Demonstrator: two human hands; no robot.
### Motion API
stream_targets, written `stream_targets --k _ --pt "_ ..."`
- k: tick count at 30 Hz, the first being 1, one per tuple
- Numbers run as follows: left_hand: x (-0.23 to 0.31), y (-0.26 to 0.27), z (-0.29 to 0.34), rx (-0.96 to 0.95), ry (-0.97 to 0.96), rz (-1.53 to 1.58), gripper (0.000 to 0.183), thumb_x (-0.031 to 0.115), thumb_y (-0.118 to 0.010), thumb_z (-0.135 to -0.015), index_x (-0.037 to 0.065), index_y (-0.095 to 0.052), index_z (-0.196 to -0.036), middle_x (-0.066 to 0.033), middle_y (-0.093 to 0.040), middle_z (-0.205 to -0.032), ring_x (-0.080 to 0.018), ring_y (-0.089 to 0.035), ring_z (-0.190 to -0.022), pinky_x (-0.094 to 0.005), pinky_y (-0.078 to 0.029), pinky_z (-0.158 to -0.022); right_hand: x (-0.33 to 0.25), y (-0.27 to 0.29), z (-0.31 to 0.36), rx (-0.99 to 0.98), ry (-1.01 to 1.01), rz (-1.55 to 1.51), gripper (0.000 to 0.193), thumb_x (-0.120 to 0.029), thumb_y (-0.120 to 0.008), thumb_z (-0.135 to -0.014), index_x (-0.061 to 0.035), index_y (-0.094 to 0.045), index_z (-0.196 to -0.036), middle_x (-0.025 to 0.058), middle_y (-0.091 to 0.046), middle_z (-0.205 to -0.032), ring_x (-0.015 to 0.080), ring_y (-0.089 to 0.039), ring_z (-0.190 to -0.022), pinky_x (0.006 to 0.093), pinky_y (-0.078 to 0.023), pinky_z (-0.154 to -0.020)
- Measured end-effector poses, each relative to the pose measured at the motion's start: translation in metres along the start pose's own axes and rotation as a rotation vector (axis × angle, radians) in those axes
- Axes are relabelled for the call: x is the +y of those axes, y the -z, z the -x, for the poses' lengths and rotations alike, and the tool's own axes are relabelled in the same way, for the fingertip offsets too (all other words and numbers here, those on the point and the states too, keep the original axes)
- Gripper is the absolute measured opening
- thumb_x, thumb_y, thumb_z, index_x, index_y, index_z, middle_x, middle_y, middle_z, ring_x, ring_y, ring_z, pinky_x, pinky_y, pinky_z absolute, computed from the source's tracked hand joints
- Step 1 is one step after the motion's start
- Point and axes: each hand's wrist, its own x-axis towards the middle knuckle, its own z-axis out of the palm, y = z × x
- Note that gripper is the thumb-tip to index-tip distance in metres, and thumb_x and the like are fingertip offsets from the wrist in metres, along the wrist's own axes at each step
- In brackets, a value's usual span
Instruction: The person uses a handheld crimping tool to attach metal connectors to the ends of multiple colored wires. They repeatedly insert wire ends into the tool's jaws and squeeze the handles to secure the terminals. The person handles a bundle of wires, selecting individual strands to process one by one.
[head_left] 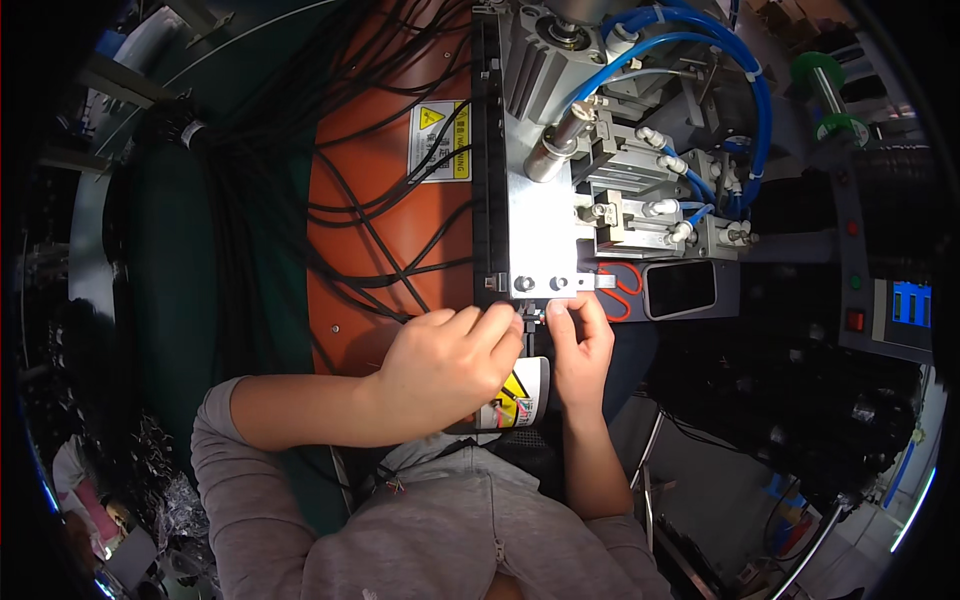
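Note:
At the front end of the machine's silver plate (540, 230), both my hands work close together. My left hand (450, 360) is closed, thumb and fingers pinched at the left side of a small black fixture (530, 321); what they hold is hidden. On the fixture's other side, the thumb and forefinger of my right hand (582, 350) come together by a tiny light-coloured part, too small to name. Black cables (370, 210) run over the orange-red surface (390, 250) to the left of the machine.
Pneumatic cylinders (640, 230) with blue hoses (755, 100) stand to the right of the plate. Red-handled scissors (625, 290) and a phone (680, 289) lie beside my right hand. A thick black cable bundle (215, 200) hangs at left; a control box (880, 290) stands far right.

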Motion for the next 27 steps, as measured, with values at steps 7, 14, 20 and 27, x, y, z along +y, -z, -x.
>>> stream_targets --k 7,14,20,27 --pt "-0.007 -0.005 0.006 -0.028 0.056 0.024 0.019 0.011 -0.062 -0.068 0.002 -0.061 -0.084 -0.0015 -0.049 -0.073 -0.0089 -0.056 -0.059 -0.0217 -0.046 -0.051 -0.031 0.021 -0.005 -0.435 0.566 0.089 0.024 0.004 -0.074 -0.066 -0.0027 -0.069 -0.088 0.0081 -0.066 -0.083 0.0228 -0.061 -0.079 0.0317 -0.048 -0.073" --pt "-0.015 0.003 -0.007 0.353 -0.171 0.21 0.03 0.013 -0.067 -0.076 0.002 -0.065 -0.103 -0.004 -0.059 -0.083 -0.0134 -0.056 -0.065 -0.0241 -0.047 -0.053 -0.028 0.014 0.0 -0.17 0.585 0.016 0.019 0.007 -0.074 -0.068 -0.0011 -0.067 -0.083 0.0087 -0.066 -0.082 0.0214 -0.062 -0.079 0.0302 -0.048 -0.072" --pt "-0.016 -0.001 -0.004 0.23 -0.054 0.359 0.021 0.017 -0.067 -0.077 0.001 -0.063 -0.09 -0.0009 -0.049 -0.07 -0.0127 -0.053 -0.06 -0.0241 -0.043 -0.045 -0.034 -0.004 0.009 -0.13 0.091 -0.621 0.011 0.007 -0.065 -0.079 0.0033 -0.064 -0.09 0.0144 -0.063 -0.09 0.0203 -0.059 -0.086 0.03 -0.047 -0.076" --pt "-0.01 -0.006 0.002 0.281 -0.035 0.404 0.016 0.013 -0.069 -0.076 0.003 -0.063 -0.086 -0.0021 -0.048 -0.068 -0.014 -0.053 -0.057 -0.0264 -0.041 -0.042 -0.04 0.005 0.007 -0.254 0.073 -0.399 0.007 0.0 -0.065 -0.082 0.0042 -0.065 -0.088 0.0131 -0.063 -0.089 0.0172 -0.058 -0.082 0.0282 -0.046 -0.076"
